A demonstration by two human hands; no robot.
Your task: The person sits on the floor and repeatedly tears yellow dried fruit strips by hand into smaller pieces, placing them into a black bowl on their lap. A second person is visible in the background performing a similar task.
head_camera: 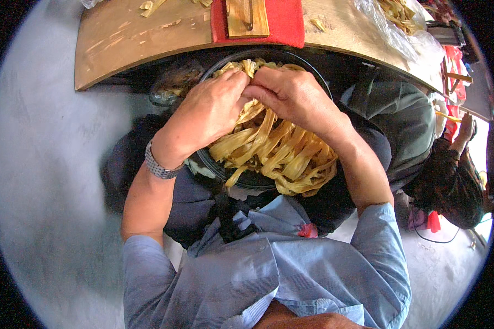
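Observation:
A round dark basin (211, 163) rests at my lap, heaped with long yellow-brown plant-like strips (288, 152), some hanging over its near rim. Over its far part my left hand (214, 103) and my right hand (292, 92) meet, fingertips together. Both have their fingers closed on a strip (249, 67) that shows between them; the fingertips themselves are partly hidden. A metal-banded watch circles my left wrist.
Beyond the basin stands a wooden table (148, 49) with a red cloth (286, 24), a small wooden board (247, 26) with a metal piece, loose strip scraps and a clear plastic bag (395, 37). A bagged bundle (177, 82) lies below. Another person (448, 177) sits at right.

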